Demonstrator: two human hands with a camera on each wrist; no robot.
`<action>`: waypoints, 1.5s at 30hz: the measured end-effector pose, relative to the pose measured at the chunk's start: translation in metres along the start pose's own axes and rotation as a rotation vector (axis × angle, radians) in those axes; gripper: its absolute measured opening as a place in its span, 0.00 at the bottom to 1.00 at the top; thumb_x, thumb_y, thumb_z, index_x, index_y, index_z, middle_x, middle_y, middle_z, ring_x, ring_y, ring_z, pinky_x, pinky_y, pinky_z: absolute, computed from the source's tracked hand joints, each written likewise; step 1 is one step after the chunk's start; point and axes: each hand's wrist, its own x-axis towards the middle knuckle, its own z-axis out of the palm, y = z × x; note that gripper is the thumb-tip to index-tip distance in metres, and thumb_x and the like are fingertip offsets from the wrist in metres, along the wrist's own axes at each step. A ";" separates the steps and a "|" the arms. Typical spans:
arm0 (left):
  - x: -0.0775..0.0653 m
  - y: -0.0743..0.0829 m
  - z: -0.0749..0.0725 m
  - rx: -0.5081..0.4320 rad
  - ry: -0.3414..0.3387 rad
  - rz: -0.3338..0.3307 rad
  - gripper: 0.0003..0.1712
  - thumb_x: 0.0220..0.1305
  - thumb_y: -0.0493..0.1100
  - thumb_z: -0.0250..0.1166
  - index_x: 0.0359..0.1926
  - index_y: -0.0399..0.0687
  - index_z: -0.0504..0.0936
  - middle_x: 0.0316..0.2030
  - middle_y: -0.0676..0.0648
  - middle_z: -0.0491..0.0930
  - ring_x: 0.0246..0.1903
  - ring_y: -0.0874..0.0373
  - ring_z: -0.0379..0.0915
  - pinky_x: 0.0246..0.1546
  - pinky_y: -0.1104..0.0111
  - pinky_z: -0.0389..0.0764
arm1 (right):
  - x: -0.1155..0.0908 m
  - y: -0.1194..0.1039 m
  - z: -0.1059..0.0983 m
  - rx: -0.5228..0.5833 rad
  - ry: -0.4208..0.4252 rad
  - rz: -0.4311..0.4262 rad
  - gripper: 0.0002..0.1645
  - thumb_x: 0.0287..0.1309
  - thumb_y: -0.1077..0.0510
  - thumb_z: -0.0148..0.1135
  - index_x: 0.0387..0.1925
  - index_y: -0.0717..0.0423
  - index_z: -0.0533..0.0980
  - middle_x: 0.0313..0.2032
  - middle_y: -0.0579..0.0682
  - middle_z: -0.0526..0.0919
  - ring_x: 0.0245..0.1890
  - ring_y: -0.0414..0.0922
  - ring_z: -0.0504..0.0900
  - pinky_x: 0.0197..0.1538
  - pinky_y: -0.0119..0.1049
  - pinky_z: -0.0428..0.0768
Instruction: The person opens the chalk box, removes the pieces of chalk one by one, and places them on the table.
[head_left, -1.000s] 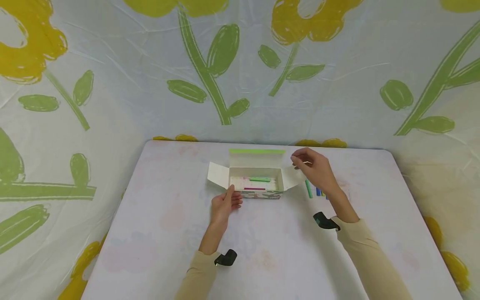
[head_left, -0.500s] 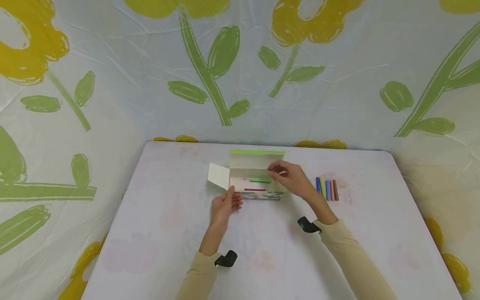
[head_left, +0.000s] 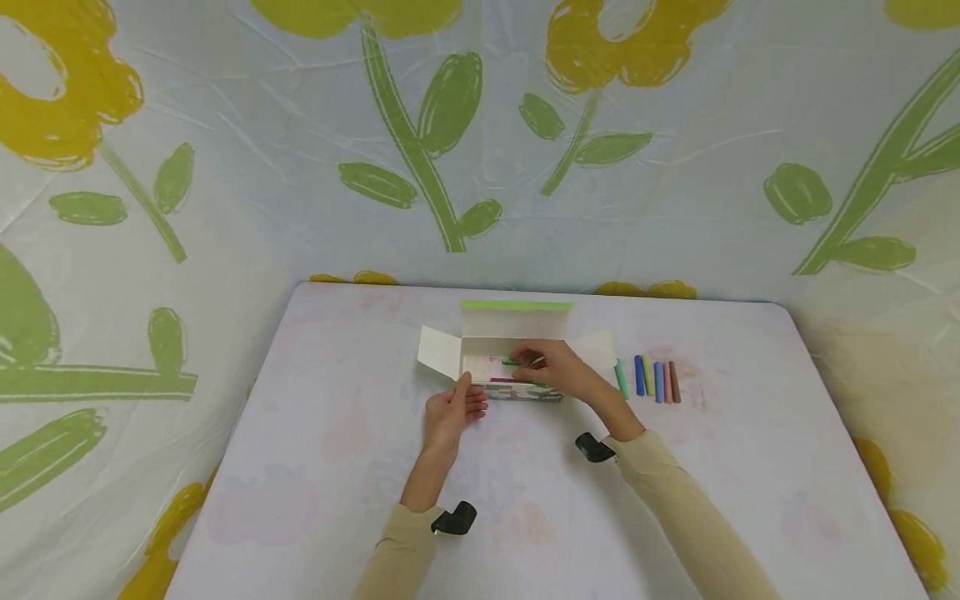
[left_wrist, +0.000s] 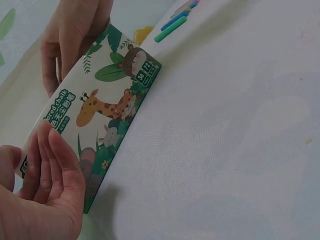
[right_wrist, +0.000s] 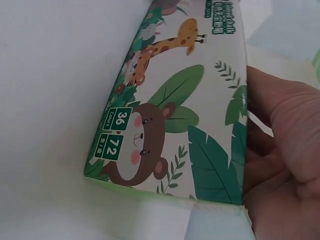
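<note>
An open chalk box (head_left: 527,392) with animal pictures on its front (left_wrist: 107,107) stands on the table, lid raised. My left hand (head_left: 447,414) holds its front left wall, thumb over the rim and fingers against the front, as the left wrist view (left_wrist: 47,185) shows. My right hand (head_left: 557,367) reaches into the box from the right. Its thumb and fingers stand apart around a green chalk (head_left: 509,362); the lower fingertips are hidden by the box wall. A dark red chalk (head_left: 502,380) lies inside along the front wall.
Right of the box several chalks lie side by side: a green chalk (head_left: 622,379), a dark blue chalk (head_left: 640,375), and yellow, blue, pink and brown ones. Side flaps (head_left: 439,352) fold outward from the box. A flower-patterned cloth (head_left: 300,167) hangs behind the table.
My right hand has moved left from above the right flap, over the box and down into it. The left hand keeps its hold on the box.
</note>
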 end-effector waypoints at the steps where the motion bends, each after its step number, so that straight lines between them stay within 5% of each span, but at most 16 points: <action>1: 0.000 0.000 0.000 -0.007 0.000 0.000 0.26 0.75 0.51 0.63 0.38 0.26 0.84 0.27 0.46 0.85 0.26 0.60 0.82 0.32 0.71 0.85 | 0.003 0.001 0.001 -0.017 -0.021 0.000 0.16 0.63 0.66 0.71 0.49 0.70 0.80 0.45 0.62 0.85 0.46 0.54 0.84 0.52 0.50 0.85; 12: 0.001 -0.003 0.001 -0.043 0.008 -0.002 0.24 0.74 0.49 0.64 0.38 0.25 0.83 0.27 0.46 0.84 0.26 0.61 0.82 0.34 0.71 0.85 | 0.028 0.002 0.008 -0.171 -0.254 0.034 0.11 0.63 0.70 0.68 0.47 0.70 0.81 0.41 0.60 0.85 0.42 0.52 0.84 0.48 0.41 0.84; 24: 0.000 -0.002 0.002 -0.041 0.016 0.003 0.23 0.75 0.49 0.64 0.36 0.28 0.84 0.27 0.46 0.84 0.26 0.60 0.82 0.33 0.71 0.86 | 0.032 0.000 0.006 -0.220 -0.323 0.105 0.06 0.64 0.69 0.68 0.42 0.63 0.83 0.38 0.55 0.85 0.36 0.44 0.78 0.45 0.37 0.82; 31: 0.000 -0.001 0.003 -0.024 0.018 0.000 0.25 0.75 0.49 0.64 0.39 0.25 0.84 0.27 0.46 0.85 0.26 0.61 0.82 0.33 0.72 0.85 | 0.026 0.000 -0.001 -0.248 -0.253 0.017 0.07 0.66 0.63 0.68 0.43 0.63 0.83 0.36 0.50 0.83 0.36 0.43 0.76 0.44 0.37 0.79; 36: 0.001 0.000 0.002 -0.025 0.007 0.001 0.26 0.75 0.50 0.64 0.40 0.24 0.84 0.27 0.46 0.85 0.26 0.61 0.82 0.32 0.72 0.85 | 0.017 0.004 -0.008 -0.161 -0.172 -0.063 0.07 0.66 0.65 0.67 0.44 0.64 0.81 0.37 0.50 0.85 0.37 0.42 0.80 0.44 0.38 0.82; 45: 0.002 0.000 0.001 -0.016 0.007 -0.006 0.26 0.75 0.51 0.64 0.40 0.24 0.84 0.28 0.45 0.85 0.26 0.60 0.83 0.32 0.71 0.85 | -0.003 -0.004 -0.025 -0.024 -0.032 -0.050 0.13 0.69 0.65 0.65 0.52 0.67 0.80 0.39 0.55 0.85 0.37 0.50 0.84 0.47 0.44 0.86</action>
